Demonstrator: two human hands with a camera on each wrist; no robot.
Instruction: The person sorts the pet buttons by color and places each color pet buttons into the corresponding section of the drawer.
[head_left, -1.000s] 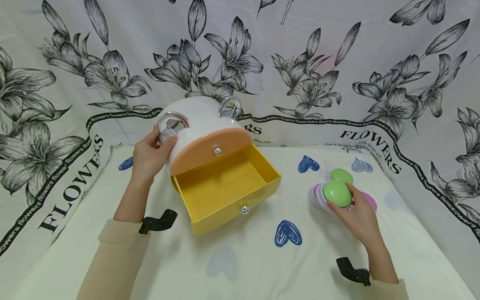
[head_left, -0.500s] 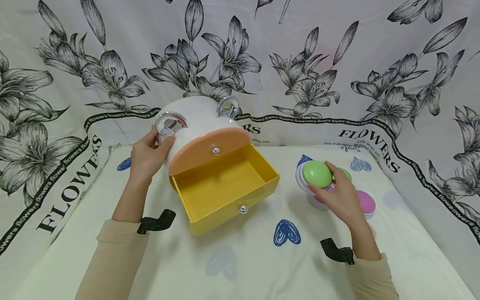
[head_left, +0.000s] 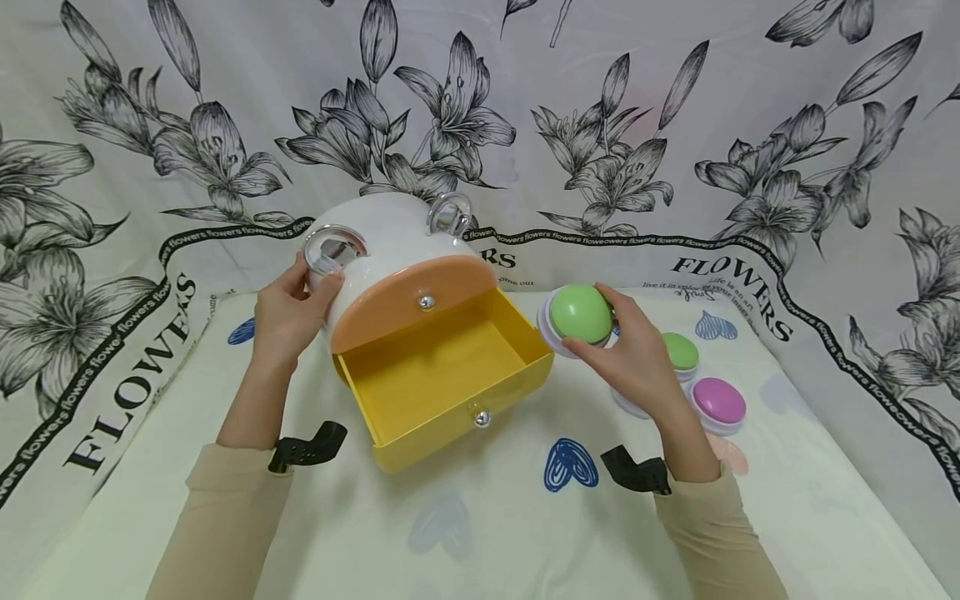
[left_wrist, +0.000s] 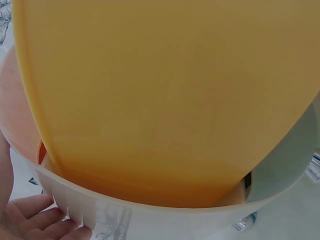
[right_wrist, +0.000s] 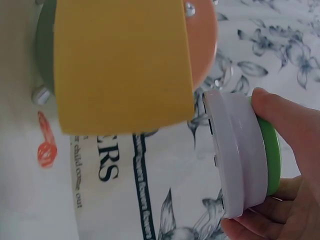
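A white round-topped drawer box (head_left: 382, 221) with an orange front and silver ring-like ears stands at the left. Its yellow drawer (head_left: 442, 367) is pulled out, with a bare floor. My left hand (head_left: 288, 312) holds the box by its left side, thumb below the left silver ear (head_left: 335, 248); its fingers show against the white wall (left_wrist: 165, 222) in the left wrist view. My right hand (head_left: 637, 354) grips a round push button with a green dome (head_left: 581, 314) and pale base (right_wrist: 240, 155). It is raised beside the drawer's right corner, dome towards me.
A second green push button (head_left: 680, 353) and a magenta one (head_left: 718, 402) stand on the heart-printed cloth (head_left: 502, 517) at the right. Another pale base (head_left: 628, 406) is mostly hidden behind my right hand. A flower-printed curtain (head_left: 570, 50) hangs behind.
My right hand has lifted the green push button from the group and carried it left to the drawer's right side. My left hand keeps its hold; the drawer box stays put.
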